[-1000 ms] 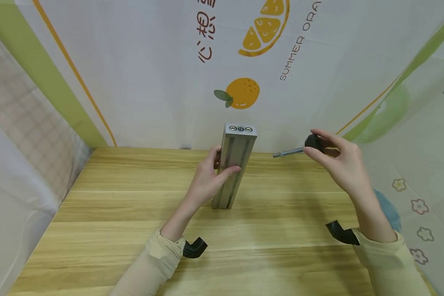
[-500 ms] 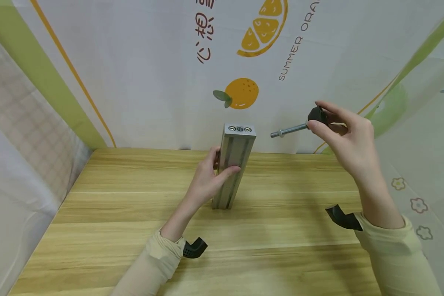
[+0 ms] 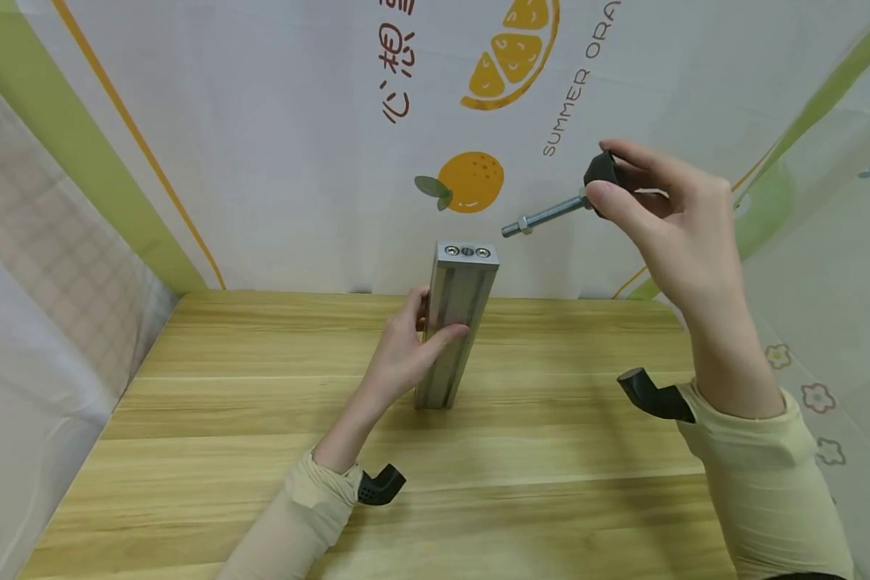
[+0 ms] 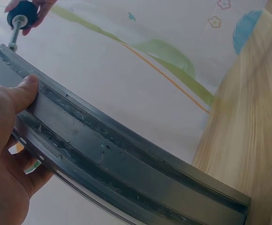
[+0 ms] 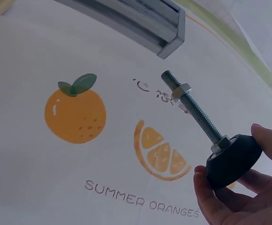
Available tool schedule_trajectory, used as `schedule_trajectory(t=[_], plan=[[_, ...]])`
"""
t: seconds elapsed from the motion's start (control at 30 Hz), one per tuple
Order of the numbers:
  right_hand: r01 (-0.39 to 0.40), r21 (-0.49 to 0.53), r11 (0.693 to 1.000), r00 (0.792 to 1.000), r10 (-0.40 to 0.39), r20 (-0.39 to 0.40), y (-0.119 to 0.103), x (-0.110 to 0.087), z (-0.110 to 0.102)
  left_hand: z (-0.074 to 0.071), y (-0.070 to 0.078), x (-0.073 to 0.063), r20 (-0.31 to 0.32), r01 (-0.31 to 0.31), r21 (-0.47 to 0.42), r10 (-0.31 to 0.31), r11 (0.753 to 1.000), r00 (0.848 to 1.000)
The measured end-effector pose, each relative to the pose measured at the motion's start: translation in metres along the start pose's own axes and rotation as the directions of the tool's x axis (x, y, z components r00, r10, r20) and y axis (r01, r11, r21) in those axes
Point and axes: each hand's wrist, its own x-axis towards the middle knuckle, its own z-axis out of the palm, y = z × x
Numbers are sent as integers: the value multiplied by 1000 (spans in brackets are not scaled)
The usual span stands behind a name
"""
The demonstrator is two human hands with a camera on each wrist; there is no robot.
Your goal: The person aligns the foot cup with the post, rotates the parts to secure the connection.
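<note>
My left hand [image 3: 406,350] grips a grey metal profile bar [image 3: 453,346] that stands on end on the table, thumb across its near face. Three round holes or fittings show in the bar's top end plate [image 3: 467,253]. By its black base, my right hand [image 3: 685,221] pinches a levelling foot [image 3: 600,179] with a threaded stud [image 5: 199,112]. A hex nut [image 5: 181,91] sits near the stud's free tip. That tip points left and slightly down, apart from the bar's top and just above and right of it in the head view.
The wooden table [image 3: 261,419] runs back to a white printed curtain [image 3: 297,161] with oranges and lettering. More curtain [image 3: 826,338] hangs at the right. Black curved mounts [image 3: 656,395] stick out at both sleeves.
My right hand has risen with the levelling foot, and the stud's tip has come left toward the bar's top. The left hand and the bar have stayed in place.
</note>
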Motion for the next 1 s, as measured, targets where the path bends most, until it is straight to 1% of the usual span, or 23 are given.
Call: schedule_trajectory(t=[0.2,0.37,0.53,0.67,0.87,1.0], plan=[[62,45,997,998,-63,15,-14,5,8,0,0,1,-3,-20,5,20,1000,1000],[67,79,995,997,-70,32,-22,5,13,0,-1,1,-1,-36,13,36,999,999],[98,106,990,993,-104,54,-25,5,18,0,-1,1,-1,-52,7,52,999,999],[129,59,990,988,-133,74,-27,4,21,0,-1,1,-5,-75,8,75,997,997],[166,26,986,981,-168,93,-29,3,25,0,-3,2,-15,-112,9,112,994,994],[192,-3,981,976,-191,108,-30,3,27,0,-2,1,-17,-122,10,123,992,992]])
